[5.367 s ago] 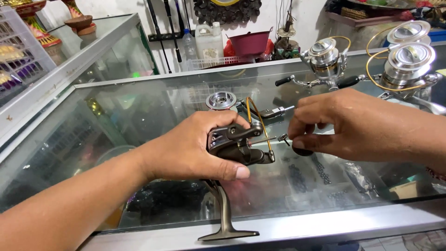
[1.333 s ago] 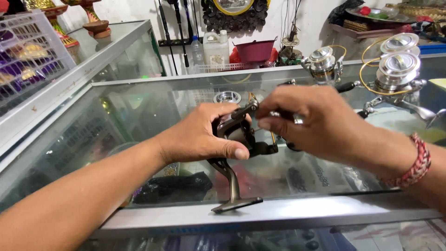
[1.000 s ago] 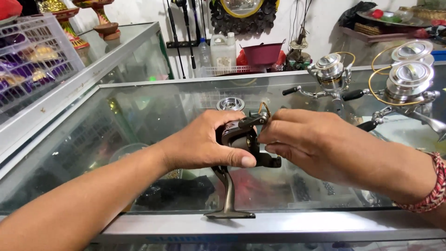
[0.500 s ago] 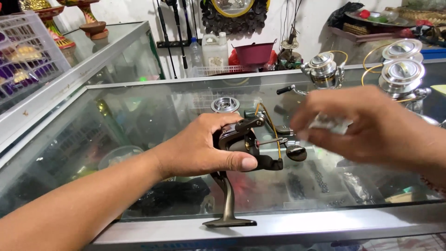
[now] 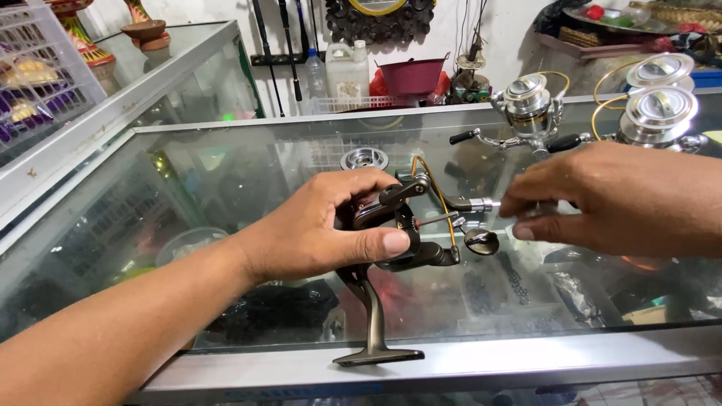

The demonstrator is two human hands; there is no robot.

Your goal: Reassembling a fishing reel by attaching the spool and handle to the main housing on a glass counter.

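My left hand (image 5: 316, 229) grips a dark brown spinning reel (image 5: 410, 252) above the glass counter (image 5: 226, 173), thumb pressed on its side. The reel's stem and foot (image 5: 376, 349) hang down to the counter's front edge. A gold bail wire arcs over it, and a bare metal shaft (image 5: 474, 204) points right. My right hand (image 5: 617, 199) hovers to the right of the shaft tip, thumb and forefinger pinched close together. The fingertips are blurred, so I cannot tell if anything small is between them.
A loose silver spool (image 5: 364, 159) lies on the glass behind the reel. Two silver reels (image 5: 526, 101) (image 5: 658, 113) stand at the back right. A white wire basket (image 5: 45, 83) sits at the left. Bottles and a red tub (image 5: 412, 75) line the back.
My right hand has come off the reel and drawn away to the right. My left hand keeps its hold on the reel, which has barely shifted.
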